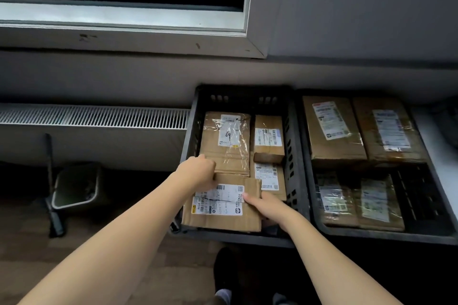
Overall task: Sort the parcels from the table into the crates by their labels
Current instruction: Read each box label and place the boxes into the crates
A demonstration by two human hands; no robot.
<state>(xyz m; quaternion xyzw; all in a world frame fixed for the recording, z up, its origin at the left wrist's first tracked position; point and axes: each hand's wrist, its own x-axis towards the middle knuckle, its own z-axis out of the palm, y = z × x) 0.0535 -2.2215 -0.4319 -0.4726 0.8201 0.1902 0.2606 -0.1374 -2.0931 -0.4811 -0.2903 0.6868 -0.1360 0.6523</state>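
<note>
The left hand (198,171) and right hand (267,208) are gripping opposite edges of a labelled parcel (220,215) lying low in the left crate (235,236) (sorted parcels (225,141) are already filling it and the right crate (371,234); the table is out of view).

Both bare forearms reach forward and down from the bottom of the view, drawing closer together ahead. The left hand (198,171) is turned knuckles-up, its fingers curled over the far left corner of a cardboard parcel (223,221). The right hand (269,208) grips the same parcel's right edge, thumb lying on top, the other fingers hidden beneath.
</note>
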